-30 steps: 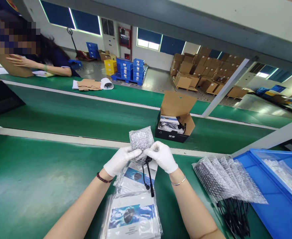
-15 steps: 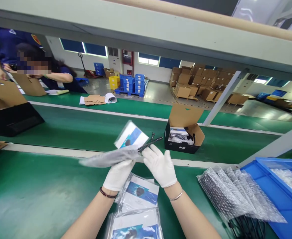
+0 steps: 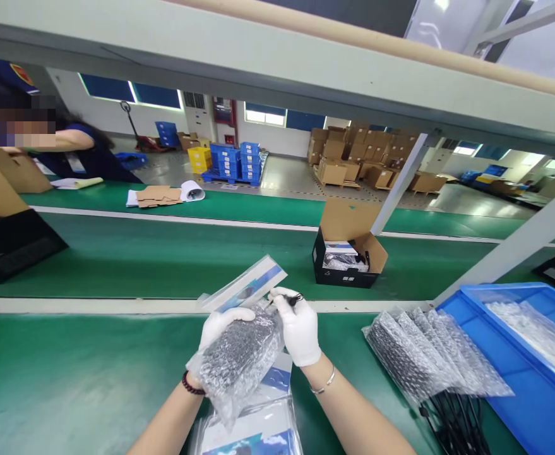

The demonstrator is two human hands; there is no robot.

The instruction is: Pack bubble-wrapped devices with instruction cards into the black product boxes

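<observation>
My left hand, in a white glove, is closed on a bubble-wrap bag with something dark inside. A plastic-sleeved booklet with a blue picture sticks out beyond that bag, seemingly in the same grip. At the bag's far right end, my gloved right hand pinches a short black cable; where the cable runs into the bag is partly hidden by the fingers. Below both hands lies a stack of sleeved booklets, partly covered by the bag.
An open black box with packed items stands ahead on the green belt. Several bubble-wrap bags with black cables lie right, beside a blue bin. A metal post rises behind the box. A co-worker sits far left.
The bubble-wrap bag has turned from edge-on to broad face toward me and come nearer. My right hand has gone from open fingers beside the cable to pinching it. The view has shifted rightward.
</observation>
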